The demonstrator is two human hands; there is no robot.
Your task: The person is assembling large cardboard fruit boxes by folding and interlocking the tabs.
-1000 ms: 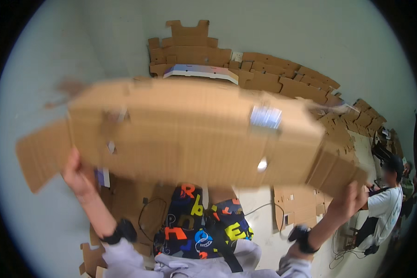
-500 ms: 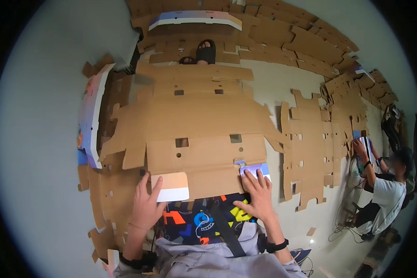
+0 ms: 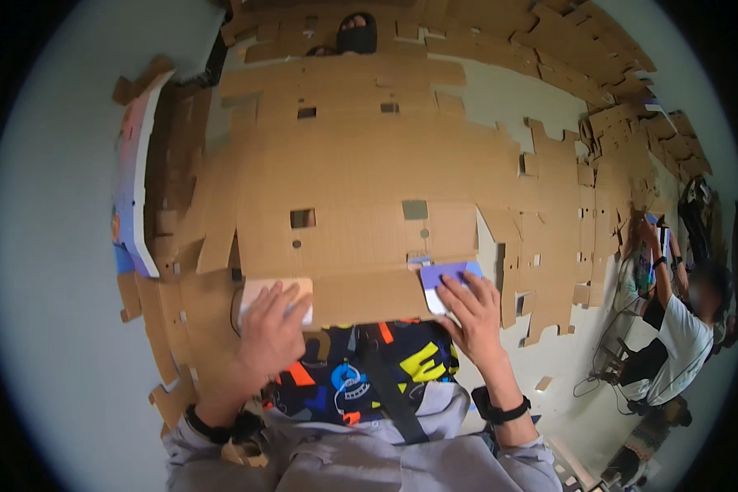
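A large die-cut sheet of brown cardboard (image 3: 361, 168) lies over my lap, with two square cutouts and small round holes toward its near edge. At its near left corner a folded-over flap (image 3: 254, 289) shows a peach printed side; my left hand (image 3: 272, 334) lies across it, fingers stretched out flat. The near right corner carries a purple and white folded flap (image 3: 439, 279). My right hand (image 3: 473, 316) rests on that one with its fingers extended and pressing down. Neither hand is wrapped round anything. Under the sheet's near edge a dark, brightly patterned cloth (image 3: 369, 373) covers my lap.
Flattened cardboard pieces (image 3: 541, 230) cover the floor to the right, with more stacked at the far right (image 3: 574, 41). A printed carton piece (image 3: 138, 176) stands by the left wall. On the right a co-worker (image 3: 672, 340) handles a printed piece. A sandalled foot (image 3: 357, 34) shows beyond the sheet.
My left hand has moved from the flap's outer edge onto its top. My right hand has shifted slightly right on its flap. The view has tilted, so the sheet sits higher.
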